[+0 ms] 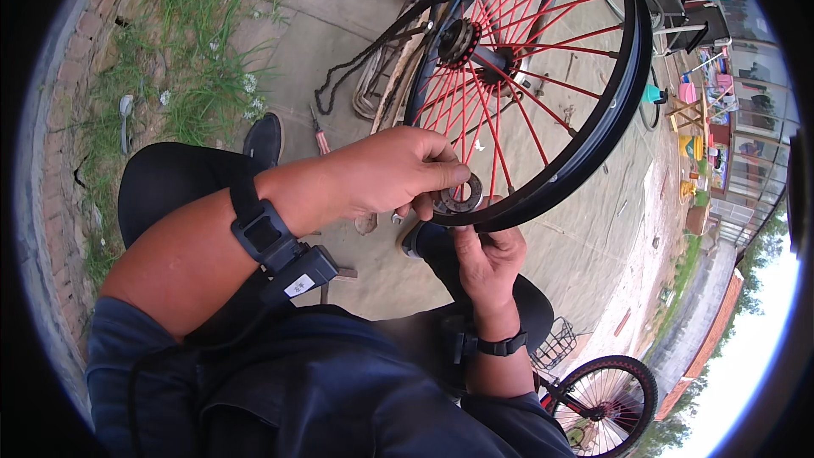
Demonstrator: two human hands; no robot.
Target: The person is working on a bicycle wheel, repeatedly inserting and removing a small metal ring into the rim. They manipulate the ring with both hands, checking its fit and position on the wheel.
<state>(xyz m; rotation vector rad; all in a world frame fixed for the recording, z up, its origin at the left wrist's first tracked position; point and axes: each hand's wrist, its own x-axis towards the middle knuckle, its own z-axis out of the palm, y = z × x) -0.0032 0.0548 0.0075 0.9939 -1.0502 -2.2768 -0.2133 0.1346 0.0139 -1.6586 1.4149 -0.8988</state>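
Note:
A bicycle wheel (610, 123) with a black rim and red spokes stands tilted in front of me, with a sprocket (459, 42) on its hub. Between the thumb and fingers of my left hand (398, 170) is a dark, flat, ring-shaped spoke wrench (471, 199), held against the spokes at the near part of the rim. My right hand (492, 267) pinches the rim's lower edge just beside it, thumb up; some of its fingers are hidden behind the rim. Straps with small devices circle both my wrists.
A loose chain (326, 89) hangs left of the wheel. On the concrete lies a screwdriver (320, 137) near my shoe (264, 142). Another bicycle wheel (606, 411) stands at lower right. A folding chair (691, 17) and colourful items are at far right; grass (191, 51) grows at left.

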